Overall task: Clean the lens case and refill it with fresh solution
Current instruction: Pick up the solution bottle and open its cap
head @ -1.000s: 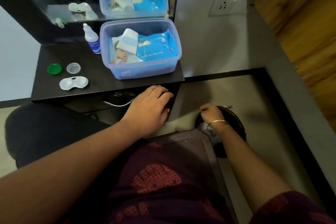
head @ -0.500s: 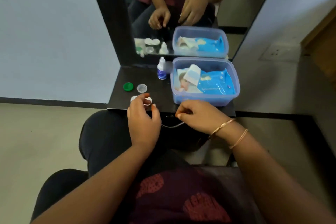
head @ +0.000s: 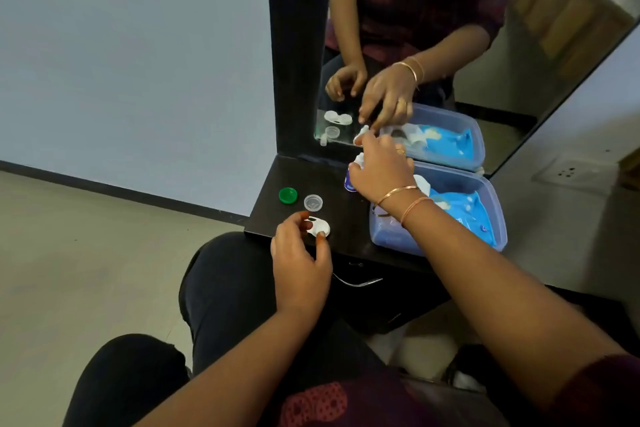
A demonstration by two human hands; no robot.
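Note:
The white lens case (head: 319,226) lies uncapped near the front edge of the small black shelf (head: 341,218). My left hand (head: 300,265) pinches it between thumb and fingers. Its two caps lie just behind: a green one (head: 287,195) and a clear one (head: 313,202). At the back of the shelf stands the small solution bottle (head: 350,182), white with a blue label. My right hand (head: 379,170) is wrapped around its upper part, which hides most of the bottle.
A clear blue plastic tub (head: 391,237) with a blue wipes packet (head: 464,215) fills the right half of the shelf. A mirror (head: 433,45) stands behind, reflecting hands and tub. A metal drawer handle (head: 356,282) sits under the shelf, above my knees.
My right hand rose from below the shelf and moved to the bottle at the back. My left hand left the drawer front and took hold of the lens case. The camera tilted up.

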